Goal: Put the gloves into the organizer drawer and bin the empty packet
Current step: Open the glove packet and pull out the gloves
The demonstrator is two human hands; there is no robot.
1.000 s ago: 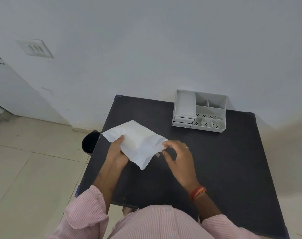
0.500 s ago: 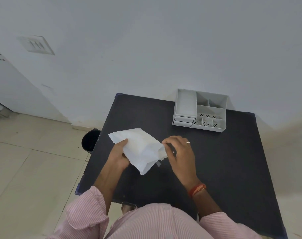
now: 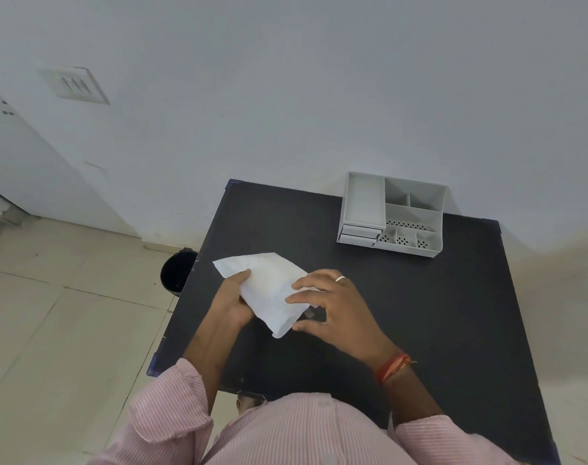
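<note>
Above the black table (image 3: 403,313), white packet (image 3: 269,286) in both hands' grip, contents hidden; grey organizer (image 3: 391,214) compartments bare.

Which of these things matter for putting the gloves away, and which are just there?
For the job:
packet, held by the left hand, with the right hand at its end
organizer, drawers shut
bin on the floor by the table

Just there:
wall switch plate
ring
wrist thread
</note>
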